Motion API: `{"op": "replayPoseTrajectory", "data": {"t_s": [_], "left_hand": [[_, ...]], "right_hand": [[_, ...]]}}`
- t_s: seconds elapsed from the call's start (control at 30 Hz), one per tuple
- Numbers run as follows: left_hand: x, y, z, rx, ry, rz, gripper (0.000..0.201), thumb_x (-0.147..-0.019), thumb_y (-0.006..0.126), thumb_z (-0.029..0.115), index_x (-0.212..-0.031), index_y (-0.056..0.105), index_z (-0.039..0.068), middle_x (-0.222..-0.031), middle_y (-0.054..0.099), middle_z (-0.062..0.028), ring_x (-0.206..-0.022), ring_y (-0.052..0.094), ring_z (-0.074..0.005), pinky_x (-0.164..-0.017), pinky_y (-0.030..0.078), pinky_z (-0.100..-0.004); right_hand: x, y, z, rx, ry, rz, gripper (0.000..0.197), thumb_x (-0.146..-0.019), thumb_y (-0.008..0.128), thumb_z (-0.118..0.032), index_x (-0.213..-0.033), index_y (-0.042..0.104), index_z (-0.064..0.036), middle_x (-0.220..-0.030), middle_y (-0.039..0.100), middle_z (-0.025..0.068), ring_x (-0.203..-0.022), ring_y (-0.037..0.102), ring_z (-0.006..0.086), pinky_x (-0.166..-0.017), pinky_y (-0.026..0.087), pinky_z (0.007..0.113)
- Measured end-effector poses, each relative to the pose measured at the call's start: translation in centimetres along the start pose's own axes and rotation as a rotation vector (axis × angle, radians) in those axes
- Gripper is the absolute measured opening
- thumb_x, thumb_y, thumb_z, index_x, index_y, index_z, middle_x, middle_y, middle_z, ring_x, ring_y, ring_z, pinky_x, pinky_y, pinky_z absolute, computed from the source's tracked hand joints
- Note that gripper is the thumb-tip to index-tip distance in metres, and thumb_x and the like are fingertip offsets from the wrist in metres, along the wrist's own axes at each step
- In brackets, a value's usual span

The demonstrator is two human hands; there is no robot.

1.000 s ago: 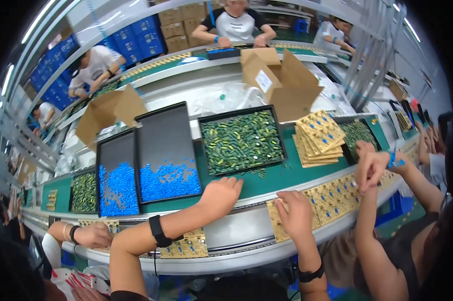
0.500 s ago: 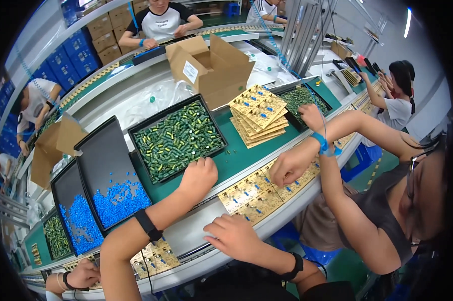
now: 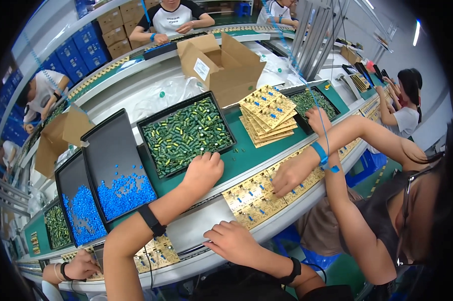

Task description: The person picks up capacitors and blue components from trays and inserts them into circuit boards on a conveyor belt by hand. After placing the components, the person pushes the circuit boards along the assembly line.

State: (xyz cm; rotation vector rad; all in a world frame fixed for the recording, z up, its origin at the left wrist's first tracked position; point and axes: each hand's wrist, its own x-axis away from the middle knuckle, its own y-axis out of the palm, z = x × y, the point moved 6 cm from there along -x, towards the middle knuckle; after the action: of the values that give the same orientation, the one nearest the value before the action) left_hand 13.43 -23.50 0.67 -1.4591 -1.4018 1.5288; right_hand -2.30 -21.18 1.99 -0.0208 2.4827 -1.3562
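Note:
My left hand [image 3: 202, 174] is closed at the near edge of a black tray [image 3: 145, 131] full of green cylindrical components [image 3: 186, 134]. Its knuckles face up, and the fingertips and anything in them are hidden. Lower down, my right hand [image 3: 232, 243] hangs over the conveyor, palm down, its loosely bent fingers apart and holding nothing visible. Just beyond it lies a tan circuit board [image 3: 247, 204] carrying small blue and silver parts. Another tan board [image 3: 157, 255] sits on the conveyor below my left forearm.
Left of the green components stand two black trays of small blue parts [image 3: 127, 194]. A stack of tan boards [image 3: 267, 113] and an open cardboard box [image 3: 236, 72] are farther back. At the right, a co-worker's hand [image 3: 290, 176] reaches over the boards; another person's hand [image 3: 81, 266] is at lower left.
The view has shifted slightly, carrying the trays and boxes rightward in the picture. The board beyond my right hand has slid slightly left relative to the trays. Both my hands keep nearly the same pose.

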Motion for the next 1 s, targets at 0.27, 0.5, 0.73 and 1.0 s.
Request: {"op": "replayPoseTrajectory", "data": {"t_s": [0.27,0.5,0.73,1.0], "left_hand": [[3.3,-5.2,-5.8,0.072,-0.217,0.143,0.006,-0.073,0.060,0.009,-0.071,0.055,0.007,-0.069,0.054,-0.0082,-0.069,0.059,-0.0266,-0.059,0.049,-0.0394],[5.8,-3.7,-9.5,-0.125,-0.424,-0.131,0.012,-0.069,0.066,0.008,-0.079,0.061,0.005,-0.076,0.064,-0.0100,-0.077,0.063,-0.0269,-0.066,0.049,-0.0379],[5.7,-3.2,-9.9,-0.064,-0.391,-0.058,0.006,-0.067,0.061,0.004,-0.072,0.063,0.004,-0.075,0.065,-0.0144,-0.077,0.064,-0.0284,-0.067,0.052,-0.0394],[6.7,-2.6,-10.2,0.100,-0.454,0.005,0.015,-0.067,0.067,0.005,-0.080,0.061,0.005,-0.082,0.063,-0.0120,-0.086,0.060,-0.0315,-0.072,0.051,-0.0422]], "right_hand": [[-0.6,-3.9,3.9,-0.018,0.197,0.114,0.018,-0.080,0.068,-0.021,-0.092,0.063,-0.0084,-0.083,0.060,0.0078,-0.078,0.058,0.0299,-0.069,0.047,0.040],[-13.2,-4.7,8.5,0.427,0.323,0.227,0.026,-0.077,0.070,-0.017,-0.098,0.059,-0.0061,-0.093,0.060,0.0119,-0.088,0.059,0.0301,-0.069,0.051,0.041],[-18.8,-1.5,12.4,0.584,0.426,0.347,0.017,-0.074,0.063,-0.010,-0.089,0.058,-0.0055,-0.091,0.061,0.0134,-0.084,0.064,0.0288,-0.063,0.055,0.040],[-18.9,-1.2,13.3,0.678,0.275,0.448,0.023,-0.064,0.068,-0.004,-0.083,0.054,-0.0061,-0.080,0.058,0.0112,-0.072,0.063,0.0269,-0.057,0.054,0.035]]}}
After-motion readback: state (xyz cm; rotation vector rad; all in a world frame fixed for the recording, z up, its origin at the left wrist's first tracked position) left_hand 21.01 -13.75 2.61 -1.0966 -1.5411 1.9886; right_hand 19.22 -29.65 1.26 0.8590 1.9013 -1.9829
